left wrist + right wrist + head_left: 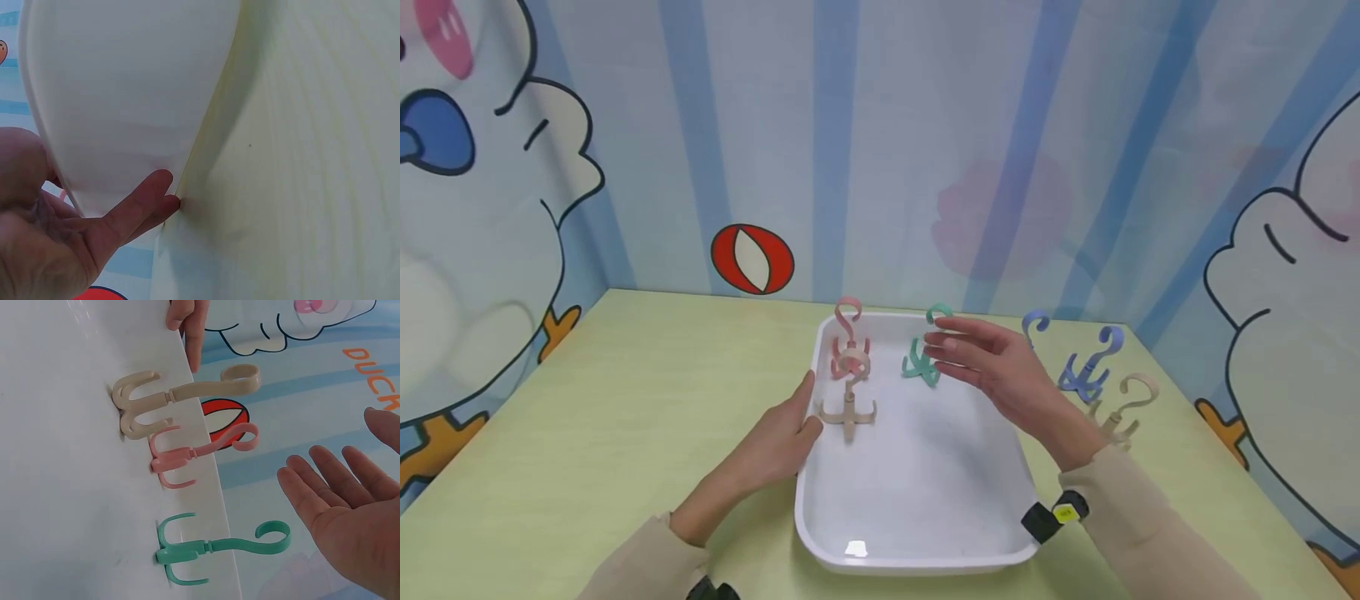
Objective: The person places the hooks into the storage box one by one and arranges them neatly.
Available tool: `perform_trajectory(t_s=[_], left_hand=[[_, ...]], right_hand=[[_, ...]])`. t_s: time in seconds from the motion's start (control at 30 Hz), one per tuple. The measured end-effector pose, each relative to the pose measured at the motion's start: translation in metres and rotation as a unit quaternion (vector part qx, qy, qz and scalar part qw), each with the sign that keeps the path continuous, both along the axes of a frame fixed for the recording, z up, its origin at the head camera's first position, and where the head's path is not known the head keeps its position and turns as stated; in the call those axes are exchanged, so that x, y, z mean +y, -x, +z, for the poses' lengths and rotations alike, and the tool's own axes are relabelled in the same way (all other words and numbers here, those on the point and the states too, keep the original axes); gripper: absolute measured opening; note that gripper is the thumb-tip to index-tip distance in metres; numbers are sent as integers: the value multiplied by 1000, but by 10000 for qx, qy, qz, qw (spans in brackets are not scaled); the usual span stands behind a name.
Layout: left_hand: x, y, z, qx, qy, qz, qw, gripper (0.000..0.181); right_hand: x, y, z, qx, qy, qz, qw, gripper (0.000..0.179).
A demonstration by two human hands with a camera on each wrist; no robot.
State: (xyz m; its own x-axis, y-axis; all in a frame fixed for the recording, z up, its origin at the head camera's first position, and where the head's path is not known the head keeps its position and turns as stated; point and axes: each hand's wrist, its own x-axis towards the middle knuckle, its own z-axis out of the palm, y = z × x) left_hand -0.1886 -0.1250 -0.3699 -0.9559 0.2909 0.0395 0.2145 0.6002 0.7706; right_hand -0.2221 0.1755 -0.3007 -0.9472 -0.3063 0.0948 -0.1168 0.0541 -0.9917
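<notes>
My left hand (778,437) grips the left side of a white tray (910,558), thumb at the rim. In the left wrist view its fingers (134,209) lie against the tray's outer wall. Over the tray's right part is my right hand (1000,367), fingers extended and holding nothing. Nearest to it a green multi-prong hook (187,550) stands upright in the tray; the right wrist view shows a gap between them. A pink hook (175,459) and a beige hook (849,408) of the same kind stand along the tray's left side, the beige one nearer me.
On the table (700,358), right of the tray, are a blue hook (1086,375) and a beige hook (1116,421), both leaning. Another blue hook (1036,321) is partly hidden behind my right hand. A striped cartoon backdrop (880,167) rises behind the table.
</notes>
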Motion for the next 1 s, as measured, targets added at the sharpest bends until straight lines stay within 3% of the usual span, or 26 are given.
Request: perform_trajectory(t_s=[0.4, 0.63, 1.0], left_hand=[[2, -1, 0, 130, 224, 99, 9996, 72], [2, 0, -3, 193, 292, 100, 9993, 72], [2, -2, -2, 278, 146, 26, 9995, 72]], right_hand=[[42, -14, 8, 123, 399, -89, 9991, 30], [69, -23, -9, 212, 880, -182, 9957, 30], [95, -31, -32, 132, 1060, -528, 9929, 31]])
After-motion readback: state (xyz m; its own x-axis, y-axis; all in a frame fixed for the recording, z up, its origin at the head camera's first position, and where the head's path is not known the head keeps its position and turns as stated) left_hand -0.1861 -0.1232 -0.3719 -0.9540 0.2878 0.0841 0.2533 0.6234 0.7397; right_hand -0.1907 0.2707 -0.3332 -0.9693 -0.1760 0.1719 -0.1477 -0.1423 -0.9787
